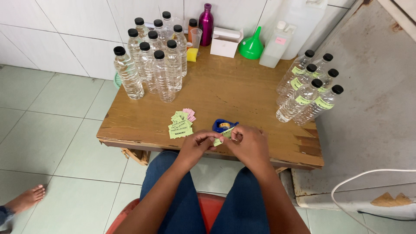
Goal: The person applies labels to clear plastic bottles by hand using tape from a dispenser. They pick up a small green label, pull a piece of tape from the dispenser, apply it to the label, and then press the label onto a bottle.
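Note:
My left hand (197, 146) and my right hand (249, 145) meet at the near edge of a low wooden table (225, 93), both pinching one small green paper label (219, 139) between the fingertips. A blue tape dispenser (224, 125) sits just beyond my fingers. To its left lies a loose pile of green and pink labels (180, 124). Several clear unlabelled bottles with black caps (151, 65) stand at the table's back left. Several labelled bottles (310, 89) stand at the right edge.
Along the back wall stand a green funnel (251, 45), a white box (226, 42), a purple metal bottle (206, 24), a plastic cup (194, 43) and white jugs (294, 26). Another person's bare foot (26, 199) rests on the tiled floor. A white cable (368, 177) lies at right.

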